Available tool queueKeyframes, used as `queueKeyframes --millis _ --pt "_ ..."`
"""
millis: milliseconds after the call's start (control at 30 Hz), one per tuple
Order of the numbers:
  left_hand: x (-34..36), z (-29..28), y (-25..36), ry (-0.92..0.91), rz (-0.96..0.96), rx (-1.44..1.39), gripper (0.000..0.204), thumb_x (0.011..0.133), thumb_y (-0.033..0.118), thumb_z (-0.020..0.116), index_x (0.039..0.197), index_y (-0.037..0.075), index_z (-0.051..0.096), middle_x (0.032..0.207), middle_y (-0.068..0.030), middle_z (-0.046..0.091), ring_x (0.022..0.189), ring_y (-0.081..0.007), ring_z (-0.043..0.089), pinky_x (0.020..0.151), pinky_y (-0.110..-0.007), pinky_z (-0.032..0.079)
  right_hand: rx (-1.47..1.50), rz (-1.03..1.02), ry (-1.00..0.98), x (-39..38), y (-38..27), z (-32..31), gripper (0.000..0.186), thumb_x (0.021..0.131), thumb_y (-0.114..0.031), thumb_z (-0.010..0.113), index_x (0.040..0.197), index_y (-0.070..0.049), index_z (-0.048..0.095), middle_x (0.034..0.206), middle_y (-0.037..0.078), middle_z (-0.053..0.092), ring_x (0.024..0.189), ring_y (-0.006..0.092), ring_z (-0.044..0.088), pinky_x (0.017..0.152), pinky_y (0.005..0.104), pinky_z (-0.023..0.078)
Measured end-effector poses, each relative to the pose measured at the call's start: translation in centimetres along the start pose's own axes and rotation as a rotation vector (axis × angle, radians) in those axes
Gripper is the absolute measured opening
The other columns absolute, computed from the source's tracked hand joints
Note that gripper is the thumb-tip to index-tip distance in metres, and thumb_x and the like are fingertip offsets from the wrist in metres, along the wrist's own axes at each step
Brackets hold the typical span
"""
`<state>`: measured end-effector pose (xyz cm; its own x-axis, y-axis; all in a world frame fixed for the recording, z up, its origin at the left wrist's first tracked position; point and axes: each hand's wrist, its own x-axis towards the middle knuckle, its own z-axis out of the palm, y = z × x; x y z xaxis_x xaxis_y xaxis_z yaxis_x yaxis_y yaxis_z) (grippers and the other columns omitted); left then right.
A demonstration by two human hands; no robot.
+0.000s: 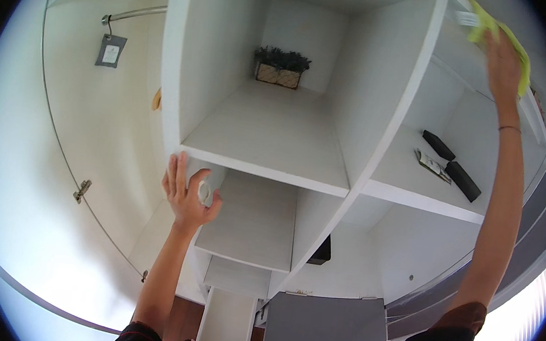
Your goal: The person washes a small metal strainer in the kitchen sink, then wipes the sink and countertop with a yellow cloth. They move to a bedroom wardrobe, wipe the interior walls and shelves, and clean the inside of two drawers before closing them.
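Note:
My left hand (187, 192) rests against the front edge of a white upright panel, its fingers stretched and the thumb apart. A small round white thing (204, 191) shows between that thumb and forefinger; whether it is touched or fixed to the panel I cannot make out. High at the far right, my right hand (503, 64) presses a yellow cloth (524, 62) to the upper shelf board of the cabinet. The cloth hangs past both sides of the hand, and the fingertips are partly hidden by it.
A planter with dark greenery (279, 72) stands in the middle compartment. Two black cases (462, 181) and a booklet (432, 165) lie on the right shelf. At left, a grey tag (110, 51) hangs from a rail (137, 13). An open drawer (227, 320) juts out below.

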<state>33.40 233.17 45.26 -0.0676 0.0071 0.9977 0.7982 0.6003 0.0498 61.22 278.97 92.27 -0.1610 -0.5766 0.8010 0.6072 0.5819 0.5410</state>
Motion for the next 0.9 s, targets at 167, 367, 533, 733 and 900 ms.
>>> queueKeyframes --millis 167,367,533,733,900 --pt "-0.4 -0.1 -0.3 0.011 -0.028 -0.095 0.040 0.072 0.028 0.067 0.109 0.015 0.069 0.157 -0.0208 0.044 0.146 -0.0405 0.038 0.111 -0.051 0.032 -0.093 0.591 -0.425 -3.8 8.3 -5.0 0.052 0.108 -0.040 0.041 0.121 0.004 0.066 0.117 0.027 0.069 0.113 0.0410 0.064 0.099 0.0482 0.047" --pt "-0.2 -0.4 -0.5 0.040 -0.038 -0.179 0.035 0.072 0.031 0.067 0.104 0.018 0.070 0.153 -0.0203 0.050 0.145 -0.0377 0.041 0.115 -0.050 0.029 0.197 0.617 0.025 -9.6 -2.9 -15.3 0.040 0.106 -0.027 0.050 0.119 0.009 0.060 0.113 0.019 0.067 0.109 0.0294 0.063 0.093 0.0376 0.049" --pt "-0.5 -1.5 -0.8 0.017 -0.098 -0.400 0.035 0.073 0.025 0.071 0.106 0.015 0.068 0.152 -0.0208 0.049 0.144 -0.0385 0.042 0.115 -0.054 0.031 0.311 0.360 -0.248 -14.8 -23.4 -17.9 0.037 0.104 -0.016 0.054 0.136 0.002 0.053 0.131 0.018 0.060 0.121 0.0317 0.058 0.104 0.0395 0.046" --pt "-1.7 -0.6 -3.0 0.085 -0.088 -0.518 0.032 0.075 0.020 0.071 0.106 0.011 0.066 0.147 -0.0205 0.051 0.139 -0.0400 0.044 0.111 -0.051 0.038 1.142 0.246 -1.326 -2.5 -38.6 -14.1 0.030 0.101 -0.017 0.047 0.120 -0.001 0.063 0.122 0.022 0.065 0.111 0.0385 0.059 0.098 0.0438 0.046" --pt "-2.7 -0.2 -3.6 0.059 -0.048 -0.493 0.031 0.077 0.021 0.070 0.106 0.014 0.064 0.144 -0.0189 0.052 0.139 -0.0405 0.043 0.112 -0.050 0.038 1.246 -0.079 -1.557 3.3 -43.5 -10.3 0.036 0.103 -0.026 0.039 0.111 0.000 0.063 0.117 0.023 0.066 0.107 0.0391 0.060 0.095 0.0434 0.047"
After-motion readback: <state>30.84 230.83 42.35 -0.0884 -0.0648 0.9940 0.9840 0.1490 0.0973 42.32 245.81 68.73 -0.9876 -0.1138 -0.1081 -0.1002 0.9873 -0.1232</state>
